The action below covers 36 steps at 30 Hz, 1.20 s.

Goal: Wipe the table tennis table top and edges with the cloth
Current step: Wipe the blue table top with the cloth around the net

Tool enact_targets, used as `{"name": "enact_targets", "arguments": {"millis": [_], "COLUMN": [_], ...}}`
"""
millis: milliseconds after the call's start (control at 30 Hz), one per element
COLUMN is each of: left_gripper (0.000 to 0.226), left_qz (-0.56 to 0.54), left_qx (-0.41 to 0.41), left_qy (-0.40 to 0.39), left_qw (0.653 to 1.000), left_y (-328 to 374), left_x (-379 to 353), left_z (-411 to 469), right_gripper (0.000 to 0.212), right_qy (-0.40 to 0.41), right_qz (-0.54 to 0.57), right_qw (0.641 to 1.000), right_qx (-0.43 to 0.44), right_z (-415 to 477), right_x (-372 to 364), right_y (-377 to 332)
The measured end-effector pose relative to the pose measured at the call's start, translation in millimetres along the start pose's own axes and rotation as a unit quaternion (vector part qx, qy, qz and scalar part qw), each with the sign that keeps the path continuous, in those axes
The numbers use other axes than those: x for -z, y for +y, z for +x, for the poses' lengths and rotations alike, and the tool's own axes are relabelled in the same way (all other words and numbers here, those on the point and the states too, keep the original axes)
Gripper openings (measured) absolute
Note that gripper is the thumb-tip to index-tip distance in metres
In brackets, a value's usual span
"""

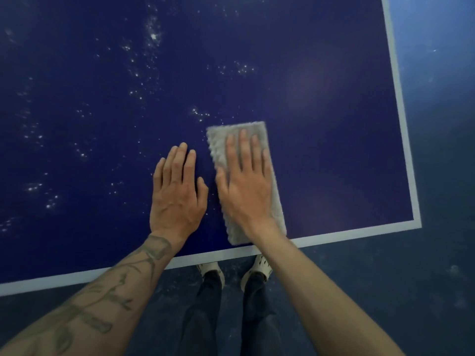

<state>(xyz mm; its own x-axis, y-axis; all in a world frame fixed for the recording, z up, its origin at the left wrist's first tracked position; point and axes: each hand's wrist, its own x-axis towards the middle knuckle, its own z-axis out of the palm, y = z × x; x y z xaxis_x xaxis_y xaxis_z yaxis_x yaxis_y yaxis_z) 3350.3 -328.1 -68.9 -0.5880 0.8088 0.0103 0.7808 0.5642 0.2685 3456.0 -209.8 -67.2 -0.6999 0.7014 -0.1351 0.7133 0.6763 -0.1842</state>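
Grey fluffy rectangular cloth [219,143] lies flat on the dark blue table tennis table top [334,111], toward the near right corner. Its near end sits just beside the white border line [334,236].

Right hand [246,186]: spread flat, fingers straight and palm down, pressing on the cloth, not gripping it.

Left hand [177,191]: flat, fingers straight and together, resting on bare table just beside the cloth's left edge.

Pale specks [154,34] are scattered over the table's left and far areas. White clog shoes [259,268] are visible on the floor below the near edge.
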Motion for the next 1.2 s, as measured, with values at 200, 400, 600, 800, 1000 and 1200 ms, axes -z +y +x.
{"name": "enact_targets", "arguments": {"millis": [200, 400, 600, 800, 1000, 1200], "left_gripper": [0.056, 0.056, 0.053, 0.053, 0.052, 0.058], "left_qz": [-0.006, -0.004, -0.019, -0.048, -0.006, 0.009], "left_qx": [0.006, 0.007, 0.002, 0.012, 0.041, 0.047], "left_qy": [-0.013, -0.009, 0.009, 0.022, 0.050, 0.027], "left_qw": [1.000, 1.000, 1.000, 0.999, 0.998, 0.998], "left_y": [0.4, -0.5, -2.1, -9.3, -34.4, -43.2], "left_x": [1.4, -0.2, -0.4, 10.3, 12.0, 8.4], "left_z": [0.8, 0.1, 0.0, 22.5, 95.5, 115.1], "right_gripper": [0.068, 0.070, 0.066, 0.069, 0.071, 0.069], "right_qy": [-0.020, 0.019, 0.007, 0.006, -0.003, -0.020], "right_qz": [-0.035, -0.018, -0.008, -0.025, 0.006, -0.028], "right_qw": [0.998, 0.989, 0.997, 0.995, 0.999, 0.999], "right_qx": [-0.040, -0.149, 0.070, -0.095, 0.044, 0.036], "right_z": [-29.9, 46.7, 11.6, 78.6, 112.3, 100.2], "right_x": [14.7, 17.8, 1.7, 27.2, 13.0, 26.8], "right_y": [63.6, 32.5, 3.6, 46.6, -20.7, 46.9]}}
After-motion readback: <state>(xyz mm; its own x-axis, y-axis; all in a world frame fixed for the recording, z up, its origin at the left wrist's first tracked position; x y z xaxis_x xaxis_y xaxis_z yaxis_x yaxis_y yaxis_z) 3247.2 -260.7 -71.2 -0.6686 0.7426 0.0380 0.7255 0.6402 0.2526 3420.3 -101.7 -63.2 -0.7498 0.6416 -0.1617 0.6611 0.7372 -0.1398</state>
